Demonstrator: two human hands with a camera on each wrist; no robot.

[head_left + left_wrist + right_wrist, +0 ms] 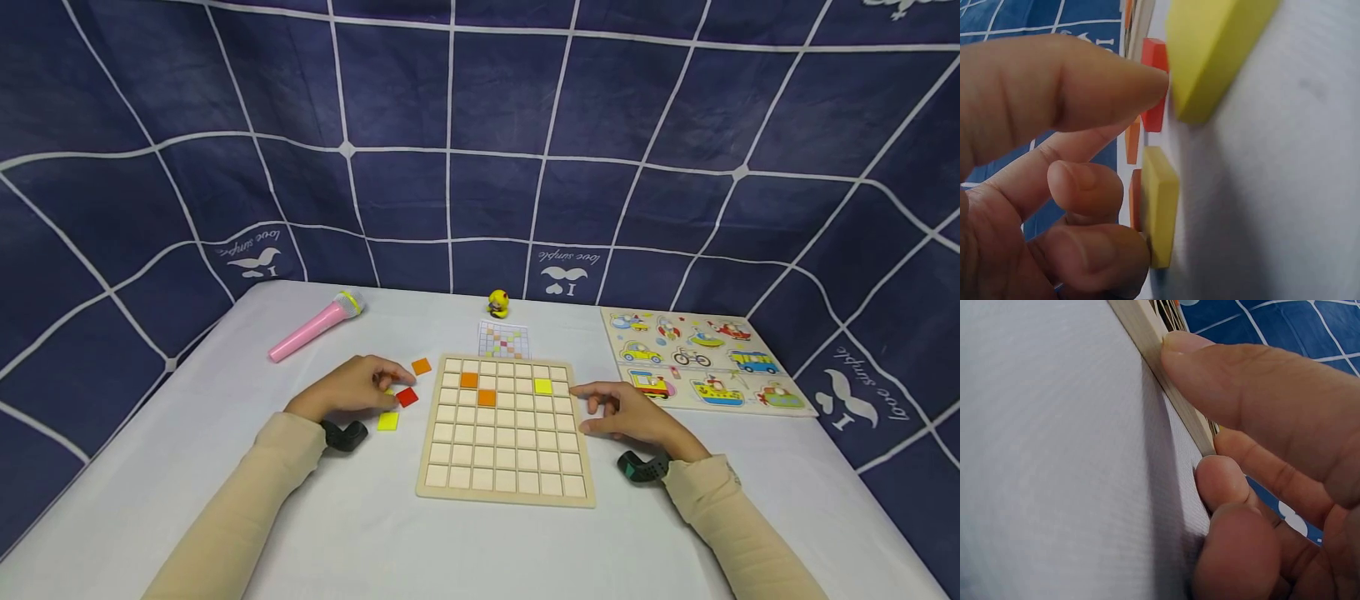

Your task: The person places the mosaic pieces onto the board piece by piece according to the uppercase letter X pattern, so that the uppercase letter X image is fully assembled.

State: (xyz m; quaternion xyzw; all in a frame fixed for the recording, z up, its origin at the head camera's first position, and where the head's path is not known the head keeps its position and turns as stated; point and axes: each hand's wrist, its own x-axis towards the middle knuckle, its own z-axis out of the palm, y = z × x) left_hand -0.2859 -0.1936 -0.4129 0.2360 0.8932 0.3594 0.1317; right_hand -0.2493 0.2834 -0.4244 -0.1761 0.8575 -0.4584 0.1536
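Observation:
My left hand [358, 385] is low over the table at the left of the wooden grid board [504, 502]. Its thumb and index finger are apart on either side of a red square tile [407, 397] lying flat; contact is unclear. Next to it are a yellow tile [387, 421] and an orange tile [422, 366]; another yellow tile [1163, 209] is partly hidden by the fingers. At the board's right edge, my right hand [626, 410] rests its thumb and index finger against the rim. Two orange tiles [487, 397] and one yellow tile [542, 386] sit on the grid.
Behind the board lies a printed pattern card [504, 340], with a small yellow duck figure [498, 304] beyond it. A pink toy microphone [315, 329] is at the back left. To the right is a vehicle puzzle board [708, 362]. A blue checked cloth [495, 200] hangs behind the table.

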